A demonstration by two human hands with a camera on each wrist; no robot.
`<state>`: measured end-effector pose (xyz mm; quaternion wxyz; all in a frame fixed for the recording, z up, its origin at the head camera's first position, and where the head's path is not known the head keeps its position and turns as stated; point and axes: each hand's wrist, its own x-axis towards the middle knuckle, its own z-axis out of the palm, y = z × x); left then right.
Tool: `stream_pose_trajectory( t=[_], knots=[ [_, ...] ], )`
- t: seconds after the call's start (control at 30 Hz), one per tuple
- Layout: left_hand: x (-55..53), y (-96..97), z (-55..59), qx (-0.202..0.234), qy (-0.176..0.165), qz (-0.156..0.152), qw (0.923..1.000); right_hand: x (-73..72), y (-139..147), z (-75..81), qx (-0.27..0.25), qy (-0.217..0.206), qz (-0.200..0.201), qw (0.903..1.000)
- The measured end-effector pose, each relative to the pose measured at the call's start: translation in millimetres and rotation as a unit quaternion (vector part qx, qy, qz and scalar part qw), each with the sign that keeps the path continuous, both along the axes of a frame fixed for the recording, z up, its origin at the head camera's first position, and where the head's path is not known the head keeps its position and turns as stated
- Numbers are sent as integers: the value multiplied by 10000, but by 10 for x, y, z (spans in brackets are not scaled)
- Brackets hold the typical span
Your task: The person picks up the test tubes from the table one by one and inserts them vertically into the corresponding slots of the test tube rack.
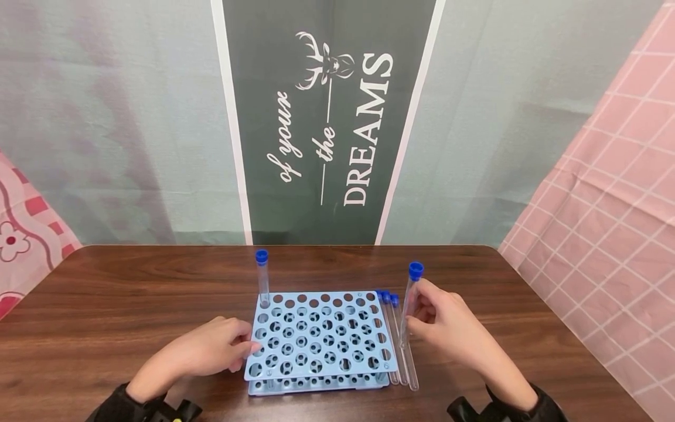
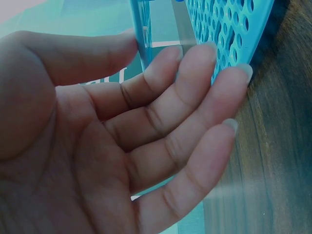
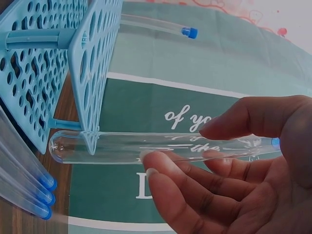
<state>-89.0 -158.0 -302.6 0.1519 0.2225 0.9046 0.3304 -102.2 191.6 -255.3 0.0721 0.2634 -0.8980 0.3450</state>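
Observation:
A light blue test tube rack [image 1: 314, 334] with two perforated plates stands on the table. My left hand [image 1: 221, 347] holds its left edge; in the left wrist view the thumb [image 2: 107, 53] lies on one side of the top plate and the index finger on the other. My right hand [image 1: 448, 322] pinches a clear test tube [image 1: 409, 302] with a blue cap, nearly upright beside the rack's right edge. In the right wrist view its rounded bottom [image 3: 61, 146] is free, near the rack's top plate. Another capped tube [image 1: 263, 281] stands in the far left corner hole.
Several capped tubes [image 1: 399, 346] lie side by side on the wooden table [image 1: 158, 293], along the rack's right side, caps away from me. A grey-green cloth with white lettering [image 1: 327, 146] hangs behind the table. Pink checked cloth [image 1: 606, 205] hangs at the right.

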Motion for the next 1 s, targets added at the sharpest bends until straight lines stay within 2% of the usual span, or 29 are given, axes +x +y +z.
stream_pose_trajectory(
  t=[0.2,1.0],
  knots=[
    [12,0,1,2,47,3,10000,-1,-10,-8,2,130,4,9999],
    [27,5,13,-1,12,29,10000,1,-26,-33,-5,19,-1,10000]
  ],
)
